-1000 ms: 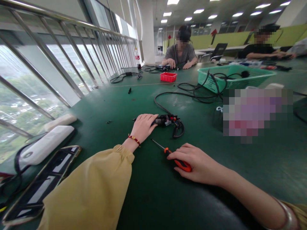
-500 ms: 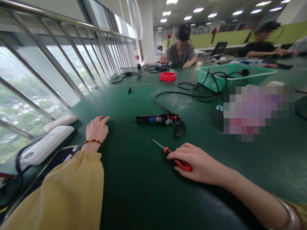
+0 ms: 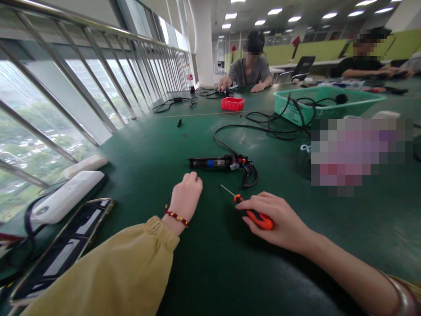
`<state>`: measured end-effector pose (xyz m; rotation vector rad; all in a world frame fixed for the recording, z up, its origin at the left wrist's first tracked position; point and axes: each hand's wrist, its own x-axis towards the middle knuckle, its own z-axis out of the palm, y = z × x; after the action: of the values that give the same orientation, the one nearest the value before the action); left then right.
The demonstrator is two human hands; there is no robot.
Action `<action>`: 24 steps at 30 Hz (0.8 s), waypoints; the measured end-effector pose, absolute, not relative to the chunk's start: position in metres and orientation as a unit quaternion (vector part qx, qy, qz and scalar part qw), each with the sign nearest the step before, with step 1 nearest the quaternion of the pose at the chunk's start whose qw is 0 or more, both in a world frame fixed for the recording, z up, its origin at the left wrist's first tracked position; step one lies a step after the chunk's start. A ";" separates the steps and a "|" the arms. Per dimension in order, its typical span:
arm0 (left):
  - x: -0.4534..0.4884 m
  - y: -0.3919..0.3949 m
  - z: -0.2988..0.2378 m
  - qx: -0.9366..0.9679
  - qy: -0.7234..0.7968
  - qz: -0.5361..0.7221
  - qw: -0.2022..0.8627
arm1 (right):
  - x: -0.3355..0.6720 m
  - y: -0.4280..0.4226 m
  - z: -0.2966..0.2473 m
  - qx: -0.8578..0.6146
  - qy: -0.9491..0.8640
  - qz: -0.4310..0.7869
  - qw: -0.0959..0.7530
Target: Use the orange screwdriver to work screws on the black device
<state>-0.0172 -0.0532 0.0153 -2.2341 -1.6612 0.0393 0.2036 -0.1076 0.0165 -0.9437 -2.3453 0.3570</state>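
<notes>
My right hand [image 3: 274, 219] is wrapped loosely round the orange and black handle of a screwdriver [image 3: 259, 218], whose thin shaft points away and to the left. With fingers curled in, my left hand [image 3: 186, 195] hovers over or rests on the table just left of the screwdriver tip; whatever it holds is hidden. Beyond both hands lies a black tube-shaped device [image 3: 215, 163] with a blue band, bare wires at its right end and a black cord running off behind. Neither hand touches that device.
On the green table [image 3: 204, 272] stand a red tray [image 3: 233, 104] and a green basket [image 3: 296, 109] with black cables. At left lie a phone [image 3: 70, 243] and a white power strip [image 3: 67, 197]. Metal railing [image 3: 95, 70] borders the left side. Two people sit at the far side.
My left hand has moved right, towards the screwdriver, and its fingers have curled in. The small dark piece by its fingers no longer shows on the table. The screwdriver has shifted slightly right.
</notes>
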 end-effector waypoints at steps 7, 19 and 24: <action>0.013 -0.045 -0.004 -0.876 -0.453 -0.132 0.096 | 0.209 -0.109 0.020 -0.486 -0.735 0.082 0.465; -0.017 -0.002 -0.003 -0.841 -0.469 -0.247 0.108 | 0.207 -0.107 0.017 -0.480 -0.743 0.142 0.445; -0.029 0.009 -0.003 -0.845 -0.487 -0.195 0.105 | 0.206 -0.107 0.017 -0.473 -0.753 0.157 0.430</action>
<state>-0.0290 0.0088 -0.0031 -2.4919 -1.4347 -0.5737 0.2064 -0.1065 0.0170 -1.1802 -1.8783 0.3915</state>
